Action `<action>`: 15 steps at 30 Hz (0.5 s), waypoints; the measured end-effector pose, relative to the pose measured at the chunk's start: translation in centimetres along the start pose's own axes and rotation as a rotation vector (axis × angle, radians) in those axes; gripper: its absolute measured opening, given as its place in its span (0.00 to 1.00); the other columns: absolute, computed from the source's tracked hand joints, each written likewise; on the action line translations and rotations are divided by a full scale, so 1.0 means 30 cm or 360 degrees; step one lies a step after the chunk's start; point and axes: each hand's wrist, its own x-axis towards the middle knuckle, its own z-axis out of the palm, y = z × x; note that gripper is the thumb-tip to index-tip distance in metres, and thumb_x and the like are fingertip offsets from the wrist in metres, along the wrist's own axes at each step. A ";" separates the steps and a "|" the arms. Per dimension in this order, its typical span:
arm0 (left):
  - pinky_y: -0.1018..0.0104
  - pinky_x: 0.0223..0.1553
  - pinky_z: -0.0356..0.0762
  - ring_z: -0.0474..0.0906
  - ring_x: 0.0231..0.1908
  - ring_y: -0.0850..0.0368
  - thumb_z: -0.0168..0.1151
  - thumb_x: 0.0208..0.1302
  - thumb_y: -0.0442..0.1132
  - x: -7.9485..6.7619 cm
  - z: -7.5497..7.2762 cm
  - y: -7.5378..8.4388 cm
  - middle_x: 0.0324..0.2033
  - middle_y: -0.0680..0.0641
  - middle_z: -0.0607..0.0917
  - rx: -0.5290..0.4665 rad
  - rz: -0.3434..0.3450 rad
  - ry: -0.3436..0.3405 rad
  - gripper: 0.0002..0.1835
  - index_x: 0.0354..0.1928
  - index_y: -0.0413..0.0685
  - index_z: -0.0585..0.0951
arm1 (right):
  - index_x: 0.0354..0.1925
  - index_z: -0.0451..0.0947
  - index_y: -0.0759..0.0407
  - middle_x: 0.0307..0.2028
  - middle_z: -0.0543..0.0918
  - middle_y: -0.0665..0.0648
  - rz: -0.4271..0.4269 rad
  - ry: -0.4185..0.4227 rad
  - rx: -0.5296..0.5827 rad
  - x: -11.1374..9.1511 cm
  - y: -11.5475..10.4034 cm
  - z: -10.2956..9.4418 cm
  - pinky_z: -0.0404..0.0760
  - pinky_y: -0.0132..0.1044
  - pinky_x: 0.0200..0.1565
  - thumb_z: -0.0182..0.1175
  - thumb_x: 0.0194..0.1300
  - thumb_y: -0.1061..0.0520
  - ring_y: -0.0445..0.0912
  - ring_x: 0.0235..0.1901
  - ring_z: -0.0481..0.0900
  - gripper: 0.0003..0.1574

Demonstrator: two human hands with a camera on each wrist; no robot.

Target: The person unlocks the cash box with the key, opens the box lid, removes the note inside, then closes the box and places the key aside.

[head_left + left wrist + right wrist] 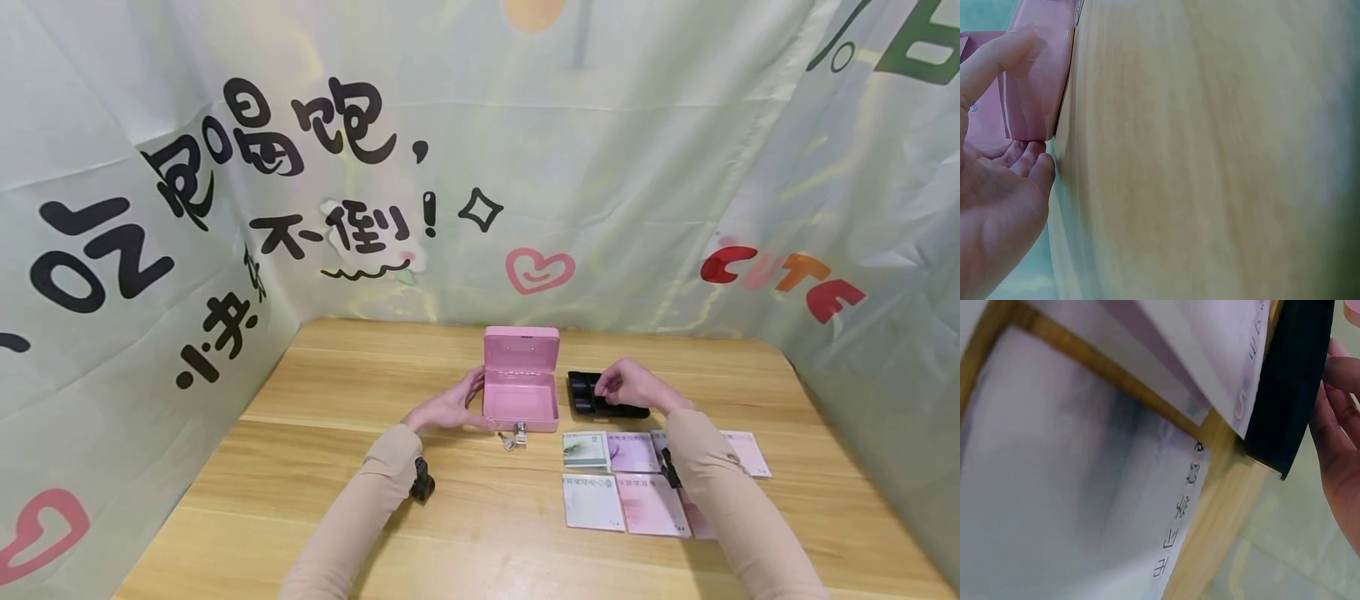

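A pink cash box (pixel 504 423) stands on the table with its lid raised. My left hand (pixel 446 406) rests against its left side; in the left wrist view the thumb lies along one face and the fingertips touch the adjoining side. A small lock (pixel 521 433) hangs at the box's front, keys (pixel 508 443) beside it. To the right of the box is a black coin tray (pixel 581 385) with compartments. Over it my right hand (pixel 636 387) reaches down, thumb and fingertips drawn together at the tray's middle divider. Its fingertips are partly hidden by the tray (pixel 1285 381) in the right wrist view.
Play banknotes lie in two rows in front of the tray, among them a green one (pixel 586 452), a purple one (pixel 632 453), a pale blue one (pixel 593 502) and a pink one (pixel 651 505). My right forearm covers several. A printed cloth (pixel 615 183) hangs behind the wooden table (pixel 465 533).
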 end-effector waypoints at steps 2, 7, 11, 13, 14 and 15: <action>0.47 0.82 0.42 0.44 0.80 0.42 0.74 0.53 0.30 0.000 -0.001 0.001 0.81 0.39 0.46 0.0001 -0.0006 0.0003 0.62 0.80 0.44 0.40 | 0.35 0.84 0.74 0.32 0.88 0.67 -0.0004 0.0017 0.0001 -0.001 0.001 -0.003 0.88 0.32 0.35 0.60 0.51 0.79 0.46 0.33 0.85 0.12; 0.47 0.82 0.43 0.44 0.80 0.42 0.74 0.53 0.30 0.000 -0.002 0.004 0.81 0.39 0.46 0.0012 -0.0010 0.0007 0.62 0.80 0.44 0.39 | 0.35 0.84 0.73 0.33 0.88 0.66 -0.0038 0.0053 -0.0017 -0.007 -0.006 -0.009 0.87 0.30 0.35 0.61 0.54 0.77 0.44 0.33 0.85 0.10; 0.47 0.82 0.42 0.44 0.80 0.42 0.74 0.53 0.31 0.002 -0.001 0.002 0.81 0.39 0.46 0.0011 -0.0016 0.0006 0.62 0.80 0.44 0.39 | 0.36 0.85 0.72 0.33 0.88 0.65 -0.0038 0.0068 -0.0030 -0.013 -0.017 -0.009 0.88 0.31 0.36 0.61 0.55 0.76 0.44 0.33 0.85 0.10; 0.47 0.82 0.42 0.44 0.80 0.42 0.74 0.53 0.31 0.003 0.000 0.000 0.81 0.39 0.46 0.0010 -0.0016 0.0010 0.62 0.80 0.44 0.39 | 0.36 0.85 0.71 0.34 0.89 0.65 -0.0048 0.0072 -0.0035 -0.015 -0.025 -0.009 0.88 0.32 0.37 0.61 0.55 0.75 0.45 0.34 0.85 0.10; 0.47 0.82 0.42 0.44 0.80 0.41 0.74 0.53 0.31 0.003 0.000 0.000 0.81 0.39 0.46 0.0010 -0.0015 0.0011 0.62 0.80 0.44 0.40 | 0.36 0.85 0.71 0.34 0.89 0.64 -0.0050 0.0074 -0.0036 -0.017 -0.030 -0.009 0.89 0.32 0.38 0.61 0.56 0.75 0.46 0.35 0.86 0.10; 0.47 0.82 0.42 0.44 0.80 0.41 0.74 0.53 0.31 0.003 0.000 -0.001 0.81 0.39 0.46 0.0009 -0.0015 0.0012 0.62 0.80 0.44 0.40 | 0.36 0.85 0.70 0.34 0.89 0.64 -0.0054 0.0077 -0.0036 -0.018 -0.035 -0.008 0.89 0.32 0.38 0.61 0.56 0.75 0.46 0.35 0.86 0.10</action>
